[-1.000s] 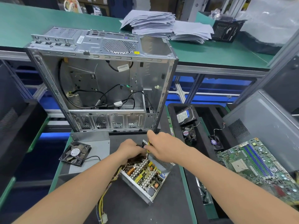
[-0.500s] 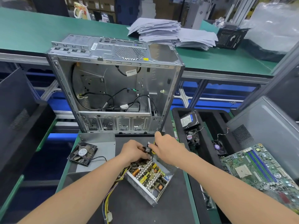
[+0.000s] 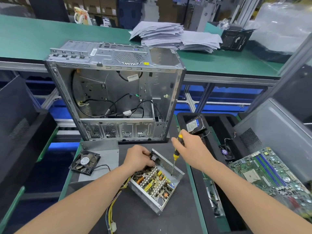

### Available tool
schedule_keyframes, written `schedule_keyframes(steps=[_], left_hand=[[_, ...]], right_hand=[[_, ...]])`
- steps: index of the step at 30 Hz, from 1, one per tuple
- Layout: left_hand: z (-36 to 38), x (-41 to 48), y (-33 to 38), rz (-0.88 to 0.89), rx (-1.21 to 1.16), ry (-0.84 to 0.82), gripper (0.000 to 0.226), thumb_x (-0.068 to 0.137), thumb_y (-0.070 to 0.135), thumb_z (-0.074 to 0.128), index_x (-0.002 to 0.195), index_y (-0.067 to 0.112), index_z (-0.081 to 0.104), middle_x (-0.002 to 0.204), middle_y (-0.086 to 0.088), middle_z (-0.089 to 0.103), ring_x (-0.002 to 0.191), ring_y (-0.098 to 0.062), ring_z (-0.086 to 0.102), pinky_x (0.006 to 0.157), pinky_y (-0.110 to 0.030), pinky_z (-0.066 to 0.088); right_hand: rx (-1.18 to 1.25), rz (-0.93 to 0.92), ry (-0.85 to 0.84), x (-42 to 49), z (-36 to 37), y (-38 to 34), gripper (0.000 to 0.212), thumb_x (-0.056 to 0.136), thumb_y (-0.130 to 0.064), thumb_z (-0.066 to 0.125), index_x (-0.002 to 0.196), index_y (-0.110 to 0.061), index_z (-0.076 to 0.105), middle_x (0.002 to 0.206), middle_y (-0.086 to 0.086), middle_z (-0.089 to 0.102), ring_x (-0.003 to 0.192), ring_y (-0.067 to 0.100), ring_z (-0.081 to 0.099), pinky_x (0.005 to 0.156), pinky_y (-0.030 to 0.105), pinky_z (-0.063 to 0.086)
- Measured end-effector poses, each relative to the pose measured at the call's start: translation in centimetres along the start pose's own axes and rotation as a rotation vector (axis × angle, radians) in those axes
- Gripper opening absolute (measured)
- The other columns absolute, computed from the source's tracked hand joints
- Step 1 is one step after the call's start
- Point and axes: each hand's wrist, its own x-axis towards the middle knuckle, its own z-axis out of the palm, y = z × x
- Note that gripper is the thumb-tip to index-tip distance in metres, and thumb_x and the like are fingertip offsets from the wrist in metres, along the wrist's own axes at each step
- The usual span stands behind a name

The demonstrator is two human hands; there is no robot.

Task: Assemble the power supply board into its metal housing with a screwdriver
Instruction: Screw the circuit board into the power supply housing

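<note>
The power supply board (image 3: 154, 182), crowded with coils and capacitors, lies inside its open metal housing (image 3: 146, 198) on the dark mat. My left hand (image 3: 138, 157) grips the housing's far corner beside the black socket. My right hand (image 3: 190, 149) holds a yellow and black screwdriver (image 3: 175, 154) upright. Its tip points down into the housing near the perforated right wall. Yellow and black wires (image 3: 112, 211) trail from the housing toward me.
An open computer case (image 3: 116, 92) stands behind the housing. A loose fan (image 3: 85, 162) rests on a grey metal cover (image 3: 108, 156) at left. A black tray (image 3: 217, 125) with a hard drive and a motherboard (image 3: 270, 176) sit at right. Paper stacks lie on the far green bench.
My right hand has lifted up and to the right with the screwdriver, away from my left hand; the shaft now shows above the housing. The left hand stays on the corner.
</note>
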Motion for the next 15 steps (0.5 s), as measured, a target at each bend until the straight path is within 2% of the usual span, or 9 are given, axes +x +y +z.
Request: schedule_keyframes(steps=[2,4,7,9,11,13,15], left_hand=[[0.3,0.0,0.3,0.023,0.076,-0.004,0.021,0.07,0.014,0.09,0.069,0.012,0.07,0.071,0.005,0.069,0.065,-0.009,0.06,0.071,-0.032,0.061],[0.5,-0.1,0.6,0.033,0.147,0.004,0.021,0.071,0.014,0.086,0.065,0.01,0.066,0.068,0.002,0.061,0.064,-0.013,0.05,0.07,-0.034,0.058],[0.7,0.2,0.5,0.044,0.144,0.017,0.038,0.068,0.019,0.09,0.055,0.016,0.054,0.063,0.001,0.054,0.061,-0.013,0.045,0.057,-0.027,0.045],[0.8,0.3,0.2,0.028,0.122,0.031,0.037,0.067,0.022,0.092,0.052,0.016,0.059,0.059,0.003,0.06,0.057,-0.01,0.05,0.052,-0.019,0.041],[0.9,0.3,0.1,0.031,0.13,0.044,0.022,0.067,0.023,0.093,0.061,0.016,0.073,0.066,0.006,0.071,0.061,-0.004,0.058,0.051,-0.012,0.04],[1.1,0.2,0.2,0.051,0.146,0.058,0.017,0.068,0.025,0.092,0.07,0.018,0.077,0.073,0.008,0.073,0.067,0.001,0.059,0.052,-0.009,0.036],[1.2,0.1,0.2,0.069,0.153,0.06,0.017,0.069,0.025,0.092,0.078,0.021,0.079,0.078,0.012,0.071,0.073,0.003,0.059,0.055,-0.007,0.035]], right_hand=[[0.035,0.022,-0.062,-0.3,0.0,0.6,0.037,0.107,-0.033,0.052,0.086,-0.006,0.041,0.071,0.012,0.069,0.05,0.005,0.054,0.049,0.017,0.038],[0.058,0.043,-0.148,-0.7,0.0,1.1,0.03,0.108,-0.027,0.049,0.093,-0.004,0.038,0.073,0.015,0.07,0.049,0.007,0.06,0.052,0.027,0.043],[-0.03,0.055,-0.24,-0.9,0.4,2.0,0.024,0.108,-0.026,0.048,0.094,-0.008,0.04,0.068,0.003,0.055,0.055,0.017,0.047,0.057,0.034,0.038],[-0.089,0.051,-0.287,-1.1,0.7,2.5,0.019,0.108,-0.03,0.051,0.097,-0.014,0.049,0.071,-0.005,0.055,0.06,0.014,0.046,0.058,0.029,0.038],[-0.12,0.046,-0.358,-1.3,0.9,2.9,0.018,0.104,-0.038,0.058,0.103,-0.02,0.059,0.076,-0.008,0.06,0.068,0.013,0.051,0.063,0.028,0.043],[-0.12,0.036,-0.422,-1.5,1.1,3.1,0.019,0.1,-0.041,0.065,0.106,-0.023,0.064,0.077,-0.008,0.062,0.076,0.015,0.051,0.069,0.031,0.045],[-0.115,0.023,-0.445,-1.7,1.5,3.3,0.019,0.098,-0.038,0.069,0.105,-0.021,0.065,0.077,-0.006,0.06,0.071,0.016,0.049,0.066,0.032,0.042]])
